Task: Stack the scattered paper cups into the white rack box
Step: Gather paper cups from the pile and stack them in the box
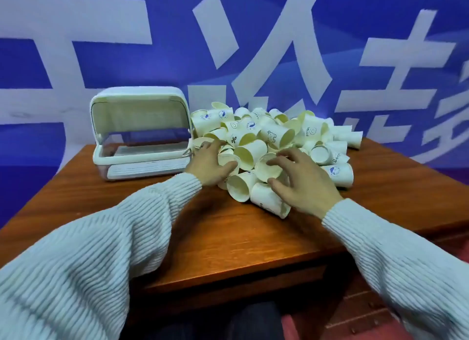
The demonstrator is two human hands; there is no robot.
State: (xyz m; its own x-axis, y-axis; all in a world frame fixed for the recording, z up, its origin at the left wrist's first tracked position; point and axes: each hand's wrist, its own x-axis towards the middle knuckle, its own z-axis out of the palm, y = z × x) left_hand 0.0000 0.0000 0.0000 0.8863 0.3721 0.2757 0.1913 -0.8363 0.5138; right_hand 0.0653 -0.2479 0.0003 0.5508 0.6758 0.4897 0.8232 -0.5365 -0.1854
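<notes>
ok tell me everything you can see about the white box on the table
The rack box is white plastic by the look of it, with rounded corners and a domed lid swung up and back, so it is open toward the person. A clear panel shows along the front of the lid. Inside is a slatted tray, with no cups seen in it. It stands upright on the wooden table, left of the cups, which crowd its right side. Neither hand touches it.
</notes>
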